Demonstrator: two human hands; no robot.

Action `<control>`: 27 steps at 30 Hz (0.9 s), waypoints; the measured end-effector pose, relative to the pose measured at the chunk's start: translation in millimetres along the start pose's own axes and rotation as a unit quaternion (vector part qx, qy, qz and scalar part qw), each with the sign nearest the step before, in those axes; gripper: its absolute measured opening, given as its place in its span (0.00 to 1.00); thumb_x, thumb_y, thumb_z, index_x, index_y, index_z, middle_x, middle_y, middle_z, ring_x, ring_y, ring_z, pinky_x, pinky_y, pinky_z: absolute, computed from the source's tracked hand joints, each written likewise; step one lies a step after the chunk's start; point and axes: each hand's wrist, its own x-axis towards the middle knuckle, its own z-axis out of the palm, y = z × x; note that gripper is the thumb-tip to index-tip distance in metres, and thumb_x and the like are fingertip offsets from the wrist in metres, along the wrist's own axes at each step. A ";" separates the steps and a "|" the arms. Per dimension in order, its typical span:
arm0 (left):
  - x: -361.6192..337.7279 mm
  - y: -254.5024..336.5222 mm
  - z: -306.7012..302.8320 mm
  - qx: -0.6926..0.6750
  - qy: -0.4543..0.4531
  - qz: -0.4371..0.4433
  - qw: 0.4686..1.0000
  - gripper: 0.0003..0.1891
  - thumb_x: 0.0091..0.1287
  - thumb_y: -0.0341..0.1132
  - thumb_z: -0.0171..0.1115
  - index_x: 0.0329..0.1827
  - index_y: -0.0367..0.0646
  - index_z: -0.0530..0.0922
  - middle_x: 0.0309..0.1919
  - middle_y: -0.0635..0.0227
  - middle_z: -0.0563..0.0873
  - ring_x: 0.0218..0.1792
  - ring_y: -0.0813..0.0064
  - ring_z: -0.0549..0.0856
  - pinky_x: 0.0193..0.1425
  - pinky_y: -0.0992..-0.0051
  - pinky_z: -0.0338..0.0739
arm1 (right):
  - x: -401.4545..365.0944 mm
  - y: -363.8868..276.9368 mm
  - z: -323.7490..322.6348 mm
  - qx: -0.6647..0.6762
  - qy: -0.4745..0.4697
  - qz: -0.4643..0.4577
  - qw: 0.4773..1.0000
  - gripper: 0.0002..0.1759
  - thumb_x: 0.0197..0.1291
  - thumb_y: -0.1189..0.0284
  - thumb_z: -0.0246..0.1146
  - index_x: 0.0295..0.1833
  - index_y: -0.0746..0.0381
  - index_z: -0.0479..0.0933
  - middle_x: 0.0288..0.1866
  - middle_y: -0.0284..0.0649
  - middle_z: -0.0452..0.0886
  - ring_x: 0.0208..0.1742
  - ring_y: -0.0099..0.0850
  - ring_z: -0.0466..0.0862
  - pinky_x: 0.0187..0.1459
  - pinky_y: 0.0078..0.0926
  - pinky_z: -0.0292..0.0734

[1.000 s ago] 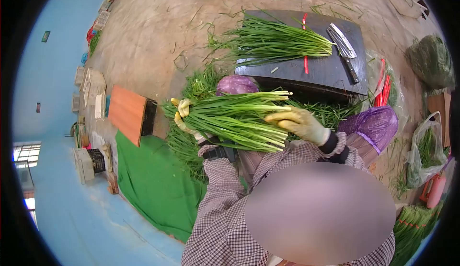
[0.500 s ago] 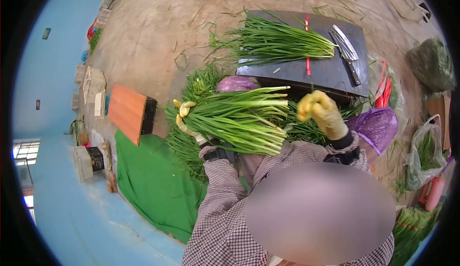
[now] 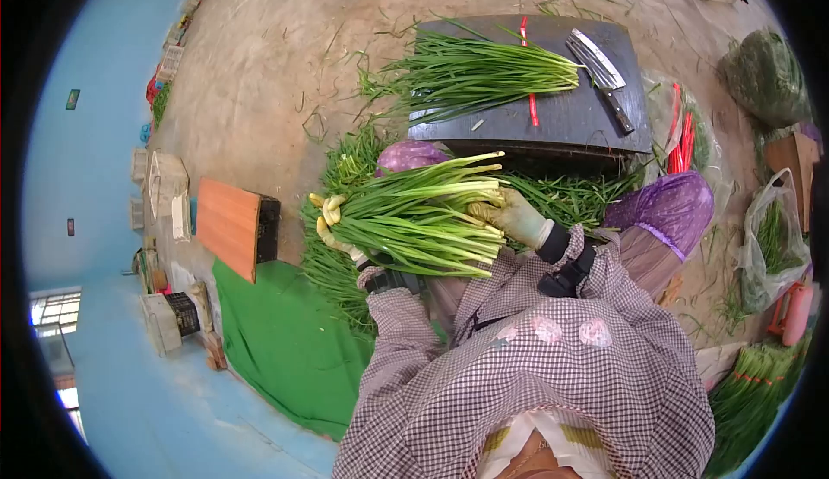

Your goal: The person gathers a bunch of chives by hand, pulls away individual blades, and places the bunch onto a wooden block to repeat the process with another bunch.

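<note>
My left hand (image 3: 331, 220), in a yellow glove, grips the leafy end of a thick bunch of green chives (image 3: 414, 216) held level over my lap. My right hand (image 3: 509, 214), also gloved, rests against the pale cut ends of that bunch. Past my knees stands a dark chopping board (image 3: 596, 121) with a second bunch of chives (image 3: 471, 73) lying across it, a red tie strip (image 3: 528, 103) under the stems and a cleaver (image 3: 598, 69) at its right side.
Loose chives (image 3: 345, 168) are piled on the floor under the held bunch. A green cloth (image 3: 276, 332) and an orange-topped box (image 3: 229, 224) lie to the left. Plastic bags of greens (image 3: 764, 250) and red ties (image 3: 682, 142) sit on the right.
My right hand lifted off the bunch half a second ago and has come back down against its cut ends. The view has tilted down, showing more of my checked shirt.
</note>
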 end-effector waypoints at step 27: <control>-4.1 -7.1 23.4 -0.055 -0.090 0.005 0.994 0.23 0.65 0.24 0.58 0.65 0.29 0.75 0.23 0.73 0.69 0.27 0.77 0.70 0.49 0.75 0.78 | -35.5 -59.4 17.7 -0.468 0.093 -0.173 0.862 0.09 0.63 0.67 0.65 0.46 0.57 0.84 0.42 0.38 0.86 0.43 0.37 0.85 0.45 0.34 0.79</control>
